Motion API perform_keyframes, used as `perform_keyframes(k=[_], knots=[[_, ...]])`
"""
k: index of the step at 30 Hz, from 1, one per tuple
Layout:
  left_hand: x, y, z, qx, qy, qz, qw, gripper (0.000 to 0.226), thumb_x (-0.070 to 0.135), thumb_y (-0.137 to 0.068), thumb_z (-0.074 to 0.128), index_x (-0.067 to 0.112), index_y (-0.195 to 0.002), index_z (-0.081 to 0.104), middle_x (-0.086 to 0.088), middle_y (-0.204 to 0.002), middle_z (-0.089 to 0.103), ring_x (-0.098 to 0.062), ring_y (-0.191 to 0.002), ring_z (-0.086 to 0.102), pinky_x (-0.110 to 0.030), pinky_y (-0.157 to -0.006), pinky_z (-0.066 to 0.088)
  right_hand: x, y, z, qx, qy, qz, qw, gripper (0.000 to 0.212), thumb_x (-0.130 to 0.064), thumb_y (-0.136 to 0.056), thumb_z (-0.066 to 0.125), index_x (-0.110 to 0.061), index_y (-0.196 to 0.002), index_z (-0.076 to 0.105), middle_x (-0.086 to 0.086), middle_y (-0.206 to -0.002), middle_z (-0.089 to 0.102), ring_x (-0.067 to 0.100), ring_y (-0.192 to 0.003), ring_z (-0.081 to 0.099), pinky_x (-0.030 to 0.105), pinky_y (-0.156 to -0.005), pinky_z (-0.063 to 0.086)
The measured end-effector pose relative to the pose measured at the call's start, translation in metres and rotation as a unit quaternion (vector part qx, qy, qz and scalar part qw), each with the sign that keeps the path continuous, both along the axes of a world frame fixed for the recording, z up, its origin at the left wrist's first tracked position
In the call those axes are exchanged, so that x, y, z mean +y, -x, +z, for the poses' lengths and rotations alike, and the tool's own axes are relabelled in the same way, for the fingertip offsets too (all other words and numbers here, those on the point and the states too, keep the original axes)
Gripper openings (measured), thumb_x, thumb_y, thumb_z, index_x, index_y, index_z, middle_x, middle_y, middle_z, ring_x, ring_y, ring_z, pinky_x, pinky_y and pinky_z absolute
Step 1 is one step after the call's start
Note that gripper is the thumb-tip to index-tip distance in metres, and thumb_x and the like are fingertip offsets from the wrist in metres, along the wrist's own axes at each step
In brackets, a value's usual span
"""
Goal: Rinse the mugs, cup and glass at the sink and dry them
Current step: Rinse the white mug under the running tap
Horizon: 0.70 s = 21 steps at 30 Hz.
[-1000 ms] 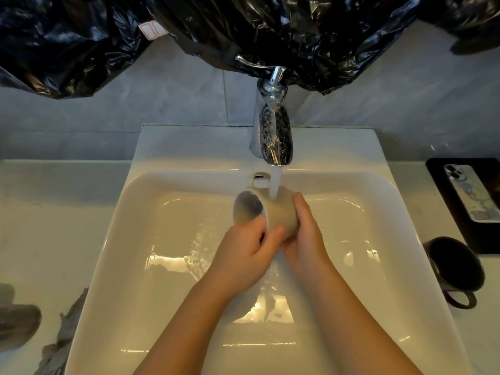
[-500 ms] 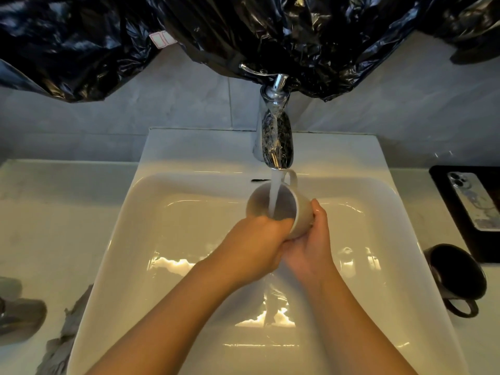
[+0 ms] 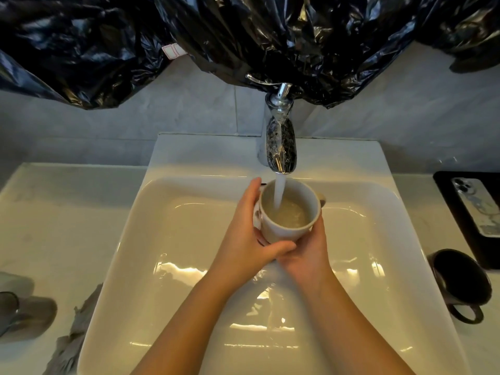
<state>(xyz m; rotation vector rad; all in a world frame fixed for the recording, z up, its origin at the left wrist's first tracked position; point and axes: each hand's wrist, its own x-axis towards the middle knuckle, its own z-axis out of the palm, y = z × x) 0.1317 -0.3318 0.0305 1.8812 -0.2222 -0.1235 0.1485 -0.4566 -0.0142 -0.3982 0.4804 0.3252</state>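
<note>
Crops, occlusion
Glass [image 3: 27, 315] cut by left edge, phone [image 3: 480, 207] by right; left hand [image 3: 243, 239] and right hand [image 3: 308, 253] hide base of white mug [image 3: 284, 232].

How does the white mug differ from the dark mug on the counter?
The white mug is pale, the dark mug near black. The left hand and right hand hold the white mug under running water; the dark mug rests untouched on the counter. Both have handles.
</note>
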Motion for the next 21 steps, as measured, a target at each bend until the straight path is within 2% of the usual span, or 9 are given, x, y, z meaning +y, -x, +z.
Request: perform_keyframes(k=[2,4,6,8,11,14,16,18,21], knots=[[-0.002,-0.001,-0.006,0.024,0.031,0.019,0.999,0.103,0.013,-0.062,0.09,0.038,-0.14,0.029,0.034,-0.127,0.048,0.013,-0.12,0.045,-0.003,-0.09,0.038,0.002,-0.001,0.003,-0.014,0.049,0.0,0.999,0.06,-0.062,-0.095,0.045,-0.014,-0.126,0.064,0.012,-0.126,0.065,0.032,-0.12,0.06,0.051,-0.106,0.042],[0.001,-0.002,-0.011,0.007,0.054,0.05,0.997,0.089,0.016,-0.059,0.09,0.035,-0.131,0.043,0.031,-0.117,0.057,0.009,-0.113,0.053,-0.007,-0.086,0.043,0.001,-0.001,0.007,-0.031,0.14,-0.002,0.99,0.057,-0.058,-0.093,0.047,-0.012,-0.121,0.066,0.012,-0.122,0.068,0.03,-0.121,0.059,0.048,-0.108,0.041],[0.006,-0.002,-0.01,0.04,0.108,0.074,0.991,0.077,0.029,-0.058,0.084,0.03,-0.126,0.049,0.023,-0.112,0.063,0.004,-0.106,0.06,-0.013,-0.081,0.048,-0.005,0.001,0.012,-0.05,0.24,-0.023,0.969,0.04,-0.045,-0.097,0.046,-0.019,-0.099,0.075,0.006,-0.103,0.074,0.022,-0.106,0.065,0.04,-0.094,0.05],[0.008,-0.005,-0.012,0.103,0.171,0.097,0.975,0.073,0.044,-0.055,0.074,0.027,-0.122,0.052,0.011,-0.109,0.068,-0.001,-0.099,0.065,-0.021,-0.078,0.054,-0.011,0.003,0.02,-0.088,0.332,-0.043,0.938,0.044,-0.031,-0.102,0.043,-0.022,-0.074,0.075,-0.002,-0.08,0.07,0.011,-0.079,0.064,0.032,-0.074,0.049],[0.006,-0.012,-0.012,0.211,0.254,0.074,0.941,0.079,0.062,-0.068,0.064,0.015,-0.131,0.052,-0.009,-0.12,0.067,-0.021,-0.111,0.064,-0.041,-0.093,0.053,-0.014,0.005,0.033,-0.125,0.384,-0.014,0.915,0.035,-0.026,-0.101,0.046,-0.017,-0.072,0.064,-0.003,-0.064,0.053,0.009,-0.059,0.05,0.026,-0.061,0.042],[0.0,-0.012,-0.004,0.315,0.313,0.049,0.895,0.076,0.074,-0.084,0.041,0.014,-0.128,0.058,-0.014,-0.117,0.068,-0.026,-0.103,0.065,-0.04,-0.084,0.052,-0.018,0.003,0.039,-0.088,0.409,0.021,0.908,0.033,-0.03,-0.1,0.05,-0.014,-0.071,0.054,-0.004,-0.056,0.042,0.008,-0.052,0.039,0.025,-0.056,0.034],[-0.002,-0.013,-0.003,0.364,0.309,0.048,0.877,0.079,0.075,-0.085,0.026,0.015,-0.117,0.066,-0.016,-0.103,0.071,-0.028,-0.087,0.065,-0.039,-0.075,0.046,-0.022,0.003,0.04,-0.067,0.434,0.045,0.898,0.038,-0.033,-0.1,0.052,-0.017,-0.065,0.045,-0.005,-0.053,0.037,0.01,-0.05,0.033,0.024,-0.055,0.032],[-0.006,-0.015,-0.004,0.376,0.274,0.073,0.882,0.075,0.071,-0.091,0.02,0.015,-0.107,0.068,-0.015,-0.09,0.072,-0.027,-0.075,0.066,-0.036,-0.067,0.048,-0.026,0.006,0.038,-0.052,0.449,0.058,0.89,0.042,-0.034,-0.1,0.051,-0.018,-0.063,0.044,-0.004,-0.052,0.037,0.011,-0.051,0.032,0.024,-0.056,0.033],[-0.015,-0.021,-0.005,0.362,0.177,0.142,0.904,0.063,0.058,-0.099,0.024,0.012,-0.106,0.066,-0.018,-0.091,0.07,-0.03,-0.076,0.065,-0.031,-0.057,0.05,-0.034,0.016,0.037,-0.029,0.395,0.043,0.917,0.041,-0.028,-0.1,0.051,-0.014,-0.062,0.048,-0.001,-0.05,0.04,0.012,-0.051,0.035,0.026,-0.058,0.033]])
